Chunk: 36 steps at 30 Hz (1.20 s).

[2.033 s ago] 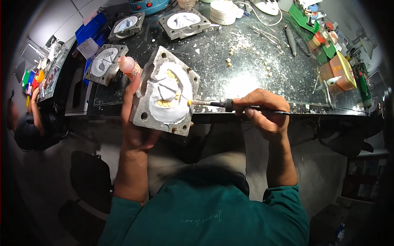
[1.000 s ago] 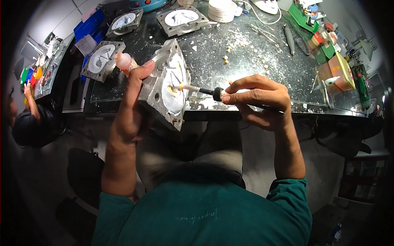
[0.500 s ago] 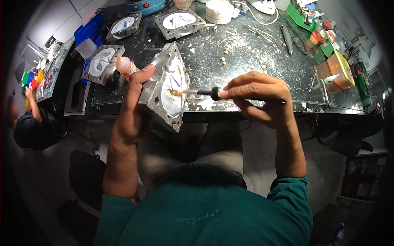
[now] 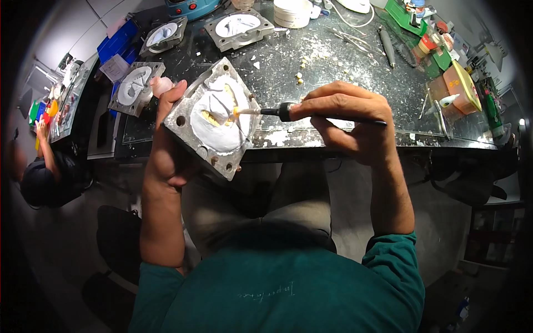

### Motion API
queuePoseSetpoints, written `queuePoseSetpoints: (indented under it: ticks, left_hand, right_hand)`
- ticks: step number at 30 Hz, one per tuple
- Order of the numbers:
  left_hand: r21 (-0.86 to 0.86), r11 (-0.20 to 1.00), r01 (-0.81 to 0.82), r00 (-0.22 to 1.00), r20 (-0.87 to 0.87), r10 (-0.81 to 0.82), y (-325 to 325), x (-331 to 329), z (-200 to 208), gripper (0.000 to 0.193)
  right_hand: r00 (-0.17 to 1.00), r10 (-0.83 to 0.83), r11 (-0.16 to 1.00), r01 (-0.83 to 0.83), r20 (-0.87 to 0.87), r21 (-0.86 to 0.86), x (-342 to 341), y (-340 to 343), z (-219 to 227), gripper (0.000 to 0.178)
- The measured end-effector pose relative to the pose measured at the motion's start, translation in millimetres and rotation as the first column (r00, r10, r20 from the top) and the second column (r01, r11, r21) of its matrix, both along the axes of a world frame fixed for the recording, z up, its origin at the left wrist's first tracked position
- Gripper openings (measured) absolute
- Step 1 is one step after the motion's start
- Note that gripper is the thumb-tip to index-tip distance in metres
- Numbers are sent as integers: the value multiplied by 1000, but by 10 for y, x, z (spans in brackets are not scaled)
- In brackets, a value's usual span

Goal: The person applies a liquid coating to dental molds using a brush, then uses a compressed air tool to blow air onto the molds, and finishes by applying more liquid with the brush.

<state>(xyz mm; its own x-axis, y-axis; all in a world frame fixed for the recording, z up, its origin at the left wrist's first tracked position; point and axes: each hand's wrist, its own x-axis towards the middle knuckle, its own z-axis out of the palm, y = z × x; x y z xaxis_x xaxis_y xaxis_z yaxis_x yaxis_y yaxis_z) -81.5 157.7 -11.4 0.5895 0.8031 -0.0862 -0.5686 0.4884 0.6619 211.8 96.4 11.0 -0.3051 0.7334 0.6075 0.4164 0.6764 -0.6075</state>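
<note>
My left hand (image 4: 166, 144) grips a square metal denture flask half (image 4: 189, 117) from its left side, thumb on the upper edge. White plaster (image 4: 222, 140) fills the flask, with yellowish teeth (image 4: 210, 119) set in its hollow. My right hand (image 4: 355, 119) is closed around the dark handle of a small brush (image 4: 272, 111). The orange-tinted brush tip meets the right side of the mould hollow. A bottle with a pinkish top (image 4: 161, 87) shows just beyond my left thumb, its lower part hidden.
More plaster-filled flask halves (image 4: 135, 86) stand on the dark bench (image 4: 194, 55) at the left and back. A white tub (image 4: 292, 14) and a blue device (image 4: 191, 8) are behind. White crumbs litter the bench. A handpiece (image 4: 386, 45) and plastic box (image 4: 463, 87) lie right. A person (image 4: 47, 166) works far left.
My left hand has turned the flask so its plaster face shows more fully, revealing more teeth. The brush has shifted slightly left and up with my right hand.
</note>
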Motion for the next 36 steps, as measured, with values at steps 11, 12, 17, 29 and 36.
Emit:
queuePoseSetpoints:
  ticks: [11, 12, 17, 29, 36]
  left_hand:
    - [-44, 998, 35, 999, -1, -35, -27, 37, 44, 69]
    - [-43, 998, 34, 999, -1, -35, -32, 53, 58, 69]
    - [-69, 987, 143, 985, 109, -135, -8, -32, 19, 85]
    - [32, 962, 272, 957, 97, -274, 13, -42, -169, 103]
    - [10, 965, 261, 953, 159, -260, 24, -60, -171, 96]
  right_hand:
    - [999, 38, 999, -37, -18, 38, -192, 34, 86, 35]
    - [999, 38, 999, -38, -18, 39, -189, 15, 92, 35]
    - [993, -91, 983, 101, -72, 155, -42, -21, 85, 33]
    - [981, 4, 1000, -10, -192, -30, 91, 54, -153, 37]
    - [990, 76, 997, -76, -120, 0, 107, 95, -251, 37]
